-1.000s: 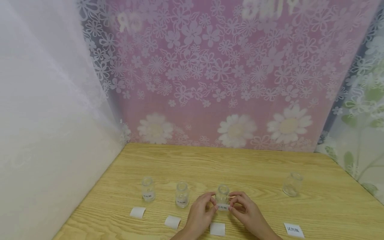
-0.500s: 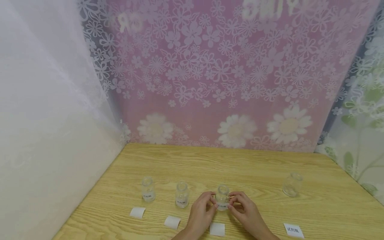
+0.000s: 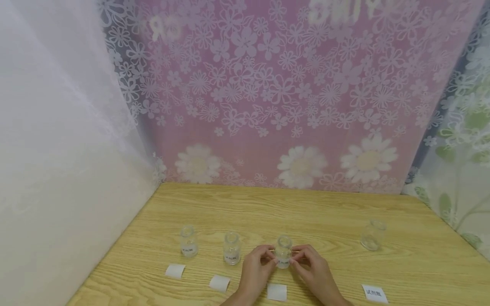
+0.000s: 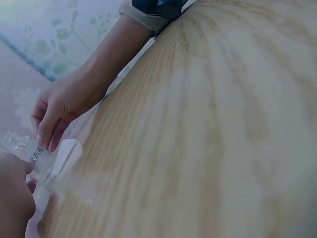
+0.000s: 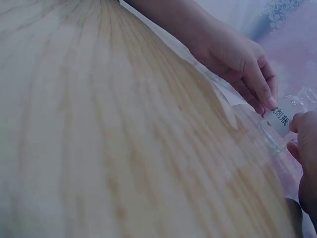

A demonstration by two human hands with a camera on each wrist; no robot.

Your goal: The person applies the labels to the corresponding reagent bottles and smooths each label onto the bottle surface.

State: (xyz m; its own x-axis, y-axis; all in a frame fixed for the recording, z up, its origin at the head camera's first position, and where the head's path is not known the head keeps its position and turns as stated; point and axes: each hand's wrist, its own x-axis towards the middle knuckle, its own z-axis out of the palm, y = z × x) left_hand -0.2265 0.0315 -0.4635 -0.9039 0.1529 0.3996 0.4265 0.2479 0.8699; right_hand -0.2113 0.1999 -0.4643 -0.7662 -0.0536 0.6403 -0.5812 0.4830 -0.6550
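Note:
A small clear glass bottle stands upright between my hands in the head view. A white label with dark printed characters lies across its lower front. My left hand pinches the label's left end at the glass, thumb in front. At the other end, my right hand does the same with thumb and forefinger. Both wrist views show the printed label between the fingertips, the left hand and right hand each partly cut off there. Fingers hide the label's ends.
Two labelled bottles, one far left and one nearer, stand on the wooden table. An unlabelled bottle is at right. Blank white paper pieces lie in front, with a printed label at front right.
The label has moved from being stretched in front of the bottle to lying closer against its glass. Both hands have drawn slightly inward around it; the bottle stays put.

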